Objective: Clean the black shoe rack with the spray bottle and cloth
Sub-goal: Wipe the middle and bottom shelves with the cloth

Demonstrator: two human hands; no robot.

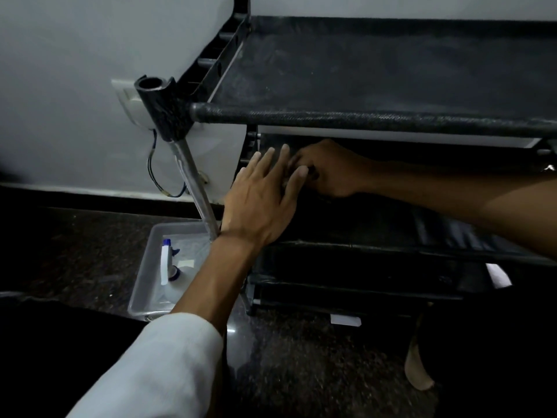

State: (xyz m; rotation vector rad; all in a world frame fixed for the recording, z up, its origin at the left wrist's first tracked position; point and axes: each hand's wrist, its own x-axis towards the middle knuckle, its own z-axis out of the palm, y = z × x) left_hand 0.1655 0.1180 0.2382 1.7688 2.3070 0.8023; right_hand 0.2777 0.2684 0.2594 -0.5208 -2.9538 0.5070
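Observation:
The black shoe rack (376, 70) fills the upper right, and its top fabric shelf is grey with dust. My left hand (262, 200) lies flat on the left end of the second shelf (361, 224), fingers spread. My right hand (328, 170) reaches in under the top shelf, fingers curled on a small dark cloth that is mostly hidden; its fingertips meet those of the left hand. The white spray bottle (167, 260) with blue trim lies in a clear plastic tray (141, 276) on the floor, left of the rack.
The rack's left front post (196, 182) stands just beside my left wrist and the tray. A white wall socket (126, 98) with loose wires (153, 173) sits on the wall behind. Dark speckled floor lies below, with a bare foot (417, 372) at the lower right.

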